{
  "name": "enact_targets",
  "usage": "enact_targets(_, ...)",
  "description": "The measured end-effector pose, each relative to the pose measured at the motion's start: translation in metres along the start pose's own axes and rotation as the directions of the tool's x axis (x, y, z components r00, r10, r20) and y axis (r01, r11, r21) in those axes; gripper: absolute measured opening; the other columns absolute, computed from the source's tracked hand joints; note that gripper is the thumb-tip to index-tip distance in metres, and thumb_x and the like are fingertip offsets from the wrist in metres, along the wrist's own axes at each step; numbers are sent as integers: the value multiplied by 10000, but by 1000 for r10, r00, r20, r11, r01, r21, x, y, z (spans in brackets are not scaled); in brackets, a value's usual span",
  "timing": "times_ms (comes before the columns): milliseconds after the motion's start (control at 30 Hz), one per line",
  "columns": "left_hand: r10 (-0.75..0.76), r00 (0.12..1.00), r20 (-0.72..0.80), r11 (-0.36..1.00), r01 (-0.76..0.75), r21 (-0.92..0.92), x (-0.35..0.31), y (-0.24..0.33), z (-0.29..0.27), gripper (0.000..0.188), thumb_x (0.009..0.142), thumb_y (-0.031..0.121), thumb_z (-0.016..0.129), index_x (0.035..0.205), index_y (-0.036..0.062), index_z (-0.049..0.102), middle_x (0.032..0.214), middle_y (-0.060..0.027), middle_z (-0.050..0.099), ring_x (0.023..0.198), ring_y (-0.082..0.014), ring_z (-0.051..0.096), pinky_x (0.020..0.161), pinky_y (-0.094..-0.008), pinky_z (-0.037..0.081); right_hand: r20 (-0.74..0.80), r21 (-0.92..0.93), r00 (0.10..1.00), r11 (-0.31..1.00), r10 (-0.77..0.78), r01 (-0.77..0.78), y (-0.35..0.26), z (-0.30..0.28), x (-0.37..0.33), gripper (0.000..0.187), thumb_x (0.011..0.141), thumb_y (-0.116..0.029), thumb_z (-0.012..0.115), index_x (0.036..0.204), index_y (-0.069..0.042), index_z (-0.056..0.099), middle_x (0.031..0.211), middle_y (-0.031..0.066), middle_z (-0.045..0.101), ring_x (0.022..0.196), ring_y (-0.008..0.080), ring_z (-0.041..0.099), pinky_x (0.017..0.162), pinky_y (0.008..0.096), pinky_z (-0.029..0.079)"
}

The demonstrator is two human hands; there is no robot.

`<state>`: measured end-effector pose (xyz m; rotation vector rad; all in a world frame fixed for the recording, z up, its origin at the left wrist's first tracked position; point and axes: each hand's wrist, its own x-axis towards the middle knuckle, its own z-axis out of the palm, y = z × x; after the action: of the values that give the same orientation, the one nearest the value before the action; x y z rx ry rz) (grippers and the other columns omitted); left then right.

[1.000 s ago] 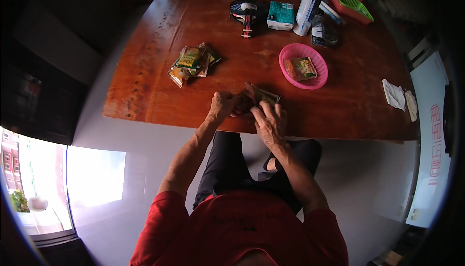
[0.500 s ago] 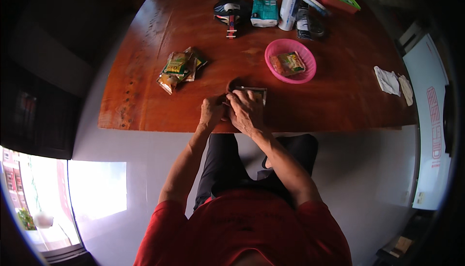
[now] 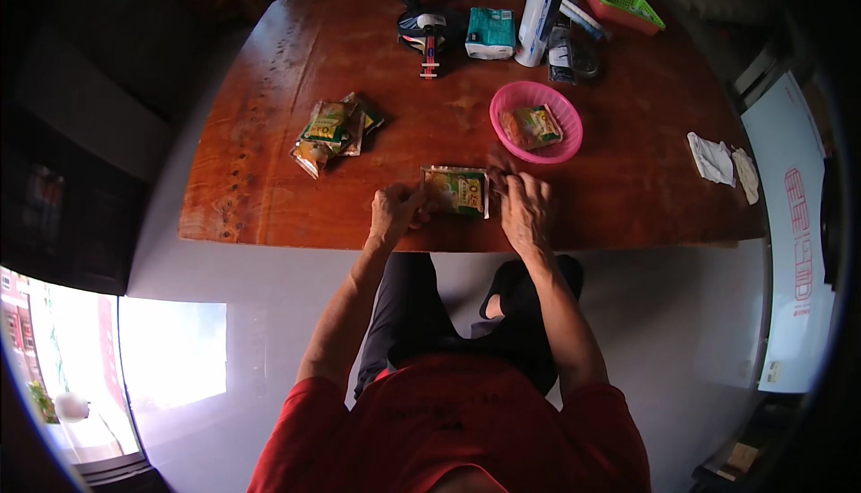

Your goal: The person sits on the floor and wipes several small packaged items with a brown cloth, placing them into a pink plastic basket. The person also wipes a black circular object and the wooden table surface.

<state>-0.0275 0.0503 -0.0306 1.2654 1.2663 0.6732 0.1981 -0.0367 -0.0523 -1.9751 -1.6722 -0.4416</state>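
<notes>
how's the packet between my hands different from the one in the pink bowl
The packet between the hands lies flat on the wooden table, near its front edge; the packet in the bowl rests tilted inside the pink bowl. The left hand and right hand touch the first at its ends; nothing touches the second. Both are small green-and-yellow pouches.

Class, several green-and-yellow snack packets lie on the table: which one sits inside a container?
The packet in the pink basket; the others lie bare on the wooden table.
</notes>
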Motion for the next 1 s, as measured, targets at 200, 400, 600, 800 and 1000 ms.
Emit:
enact_targets(200, 52, 996, 77, 998, -50, -26, -4, 11, 2, 334, 877, 316, 707, 857, -15, 667, 702, -91, 691, 567, -135, 659, 472, -254, 524, -129, 240, 991, 971, 43, -11, -15, -26, 0, 266, 819, -166, 657, 1065, -67, 634, 1045, 82, 629, 983, 313, 574, 837, 469, 451)
enact_targets(400, 64, 997, 50, 998, -65, 18, 11, -13, -8, 146, 853, 54, 602, 940, -14, 697, 747, -123, 700, 609, -183, 689, 494, -277, 561, -9, 378, 971, 898, -241, 226, -97, 17, 20, 322, 760, -173, 655, 1078, -124, 656, 1156, -1, 627, 1060, 245, 539, 870, 449, 431)
enact_targets(600, 25, 994, 108, 999, -22, -27, 11, -7, -5, 153, 856, 69, 620, 959, -28, 678, 758, -103, 702, 614, -163, 694, 487, -263, 562, 143, 334, 975, 936, -168, 112, -80, 42, 50, 268, 818, -239, 616, 1062, -158, 695, 1022, -29, 684, 987, 241, 567, 800, 473, 404)
enact_targets(800, 16, 1000, 25, 996, -14, -86, 5, -11, 1, 213, 856, 167, 681, 933, -30, 666, 766, -90, 694, 615, -146, 695, 476, -257, 554, -20, 235, 999, 971, -32, 36, -31, 39, 31, 328, 825, -194, 630, 1140, -103, 624, 1123, 56, 628, 1007, 304, 578, 795, 468, 483)
enact_targets(1000, 125, 988, -95, 969, -142, -201, 5, -23, 0, 210, 922, 204, 650, 969, 3, 615, 801, -94, 672, 622, -168, 676, 505, -269, 553, 11, -102, 992, 987, 124, -122, -4, -7, -18, 366, 885, -257, 613, 1224, -126, 572, 1270, 49, 574, 1126, 293, 528, 854, 506, 419)
